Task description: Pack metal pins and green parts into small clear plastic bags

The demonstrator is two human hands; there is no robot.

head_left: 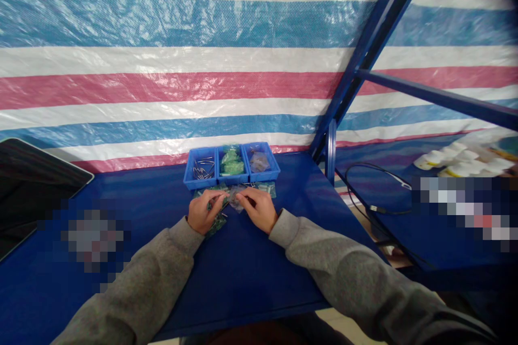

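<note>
My left hand (206, 210) is closed, thumb and fingers pinched together above green packets (216, 225) on the blue table. Facing it, my right hand (258, 208) pinches the edge of a small clear plastic bag (236, 199) lying between both hands. What my left fingertips hold is too small to make out. Just beyond the hands stand three joined blue bins: the left bin (199, 182) has thin metal pieces, the middle one green packets (232, 161), the right one clear bags (259, 162). Another green packet (267, 189) lies in front of the right bin.
A dark screen with a pale frame (87, 173) stands at the left. Blue metal posts (331, 151) rise to the right of the table (259, 291). Past them, a second table holds white bottles (461, 160) and a black cable (380, 209). Striped sheeting hangs behind.
</note>
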